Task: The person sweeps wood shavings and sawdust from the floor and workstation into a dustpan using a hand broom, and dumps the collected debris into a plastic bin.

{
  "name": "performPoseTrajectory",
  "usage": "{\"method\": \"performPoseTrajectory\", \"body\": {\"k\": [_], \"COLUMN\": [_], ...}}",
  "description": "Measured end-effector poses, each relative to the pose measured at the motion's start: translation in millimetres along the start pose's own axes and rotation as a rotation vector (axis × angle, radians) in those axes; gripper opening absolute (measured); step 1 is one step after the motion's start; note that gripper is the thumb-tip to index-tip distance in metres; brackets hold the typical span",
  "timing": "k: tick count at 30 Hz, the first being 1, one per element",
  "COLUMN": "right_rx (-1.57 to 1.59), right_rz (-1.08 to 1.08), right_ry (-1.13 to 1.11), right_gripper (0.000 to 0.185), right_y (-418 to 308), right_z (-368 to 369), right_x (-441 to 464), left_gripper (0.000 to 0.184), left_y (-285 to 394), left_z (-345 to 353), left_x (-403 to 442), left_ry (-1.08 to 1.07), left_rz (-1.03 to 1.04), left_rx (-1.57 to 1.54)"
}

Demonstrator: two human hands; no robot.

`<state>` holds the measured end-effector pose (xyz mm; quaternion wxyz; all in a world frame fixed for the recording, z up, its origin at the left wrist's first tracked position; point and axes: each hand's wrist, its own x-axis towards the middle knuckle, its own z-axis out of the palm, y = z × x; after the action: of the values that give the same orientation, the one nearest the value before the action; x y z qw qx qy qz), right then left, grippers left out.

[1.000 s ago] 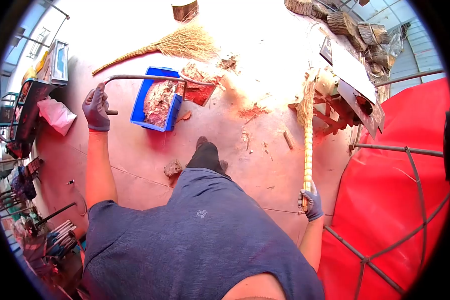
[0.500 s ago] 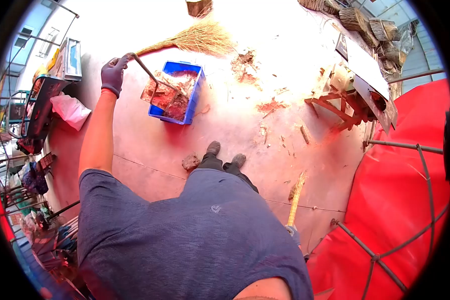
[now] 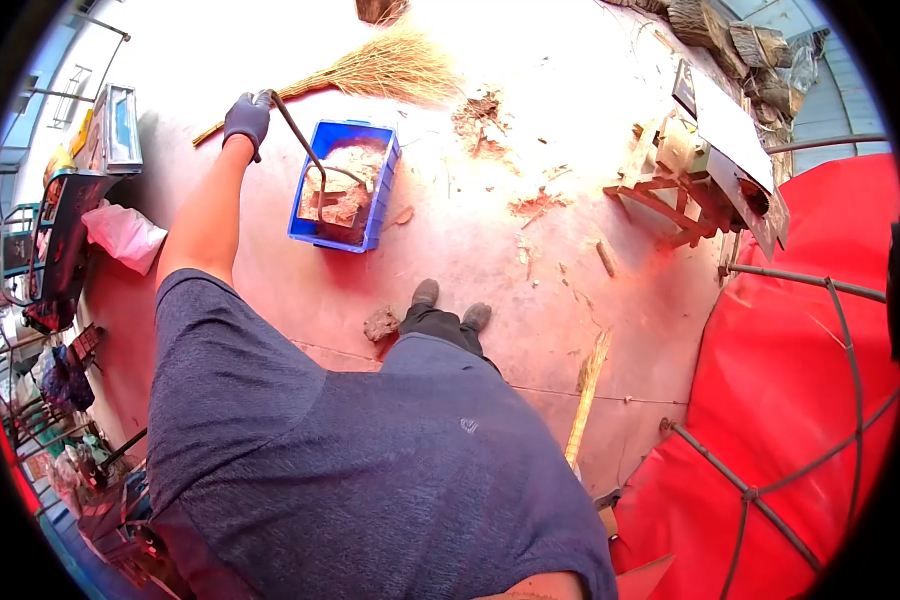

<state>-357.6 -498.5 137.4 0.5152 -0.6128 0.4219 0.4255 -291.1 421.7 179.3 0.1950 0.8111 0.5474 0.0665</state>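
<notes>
My left hand (image 3: 248, 120), in a dark glove, is closed around the bent metal handle (image 3: 297, 132) of what looks like a dustpan. The handle forks at its lower end, which reaches into a blue plastic crate (image 3: 382, 205). Pale wood debris (image 3: 355, 165) lies in the crate, and the pan's edges are hard to separate from it. At my right side a yellow straw hand broom (image 3: 588, 400) sticks out past my shirt. My right hand is almost entirely hidden behind my body at the broom's near end.
A large twig broom (image 3: 390, 70) lies beyond the crate. Wood scraps (image 3: 540, 205) are scattered across the floor. A saw bench (image 3: 685, 190) stands to the right, near a red sheet (image 3: 770, 380) and metal bars. A brown lump (image 3: 380, 323) lies by my feet.
The dustpan has gone from a tilted position over the crate's left edge to lower inside it. More pale debris shows in the crate. My right hand has slipped out of sight.
</notes>
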Motion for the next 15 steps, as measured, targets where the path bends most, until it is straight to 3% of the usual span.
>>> {"method": "performPoseTrajectory", "body": {"k": [4, 9, 12, 15], "right_rx": [0.007, 0.018, 0.027, 0.046], "right_rz": [0.016, 0.027, 0.027, 0.021], "right_ry": [0.021, 0.044, 0.048, 0.045], "right_gripper": [0.032, 0.033, 0.033, 0.034], "right_y": [-6, -11, -10, -8], "right_z": [23, 46, 53, 58], "right_x": [-1, -11, -15, -16], "left_gripper": [0.057, 0.047, 0.048, 0.048], "left_y": [21, 60, 59, 69], "left_z": [21, 16, 32, 18], "left_x": [67, 100, 97, 105], "left_ry": [0.140, -0.006, -0.139, -0.124], "left_rz": [0.075, 0.171, 0.118, 0.129], "left_rx": [0.039, 0.155, 0.281, 0.268]}}
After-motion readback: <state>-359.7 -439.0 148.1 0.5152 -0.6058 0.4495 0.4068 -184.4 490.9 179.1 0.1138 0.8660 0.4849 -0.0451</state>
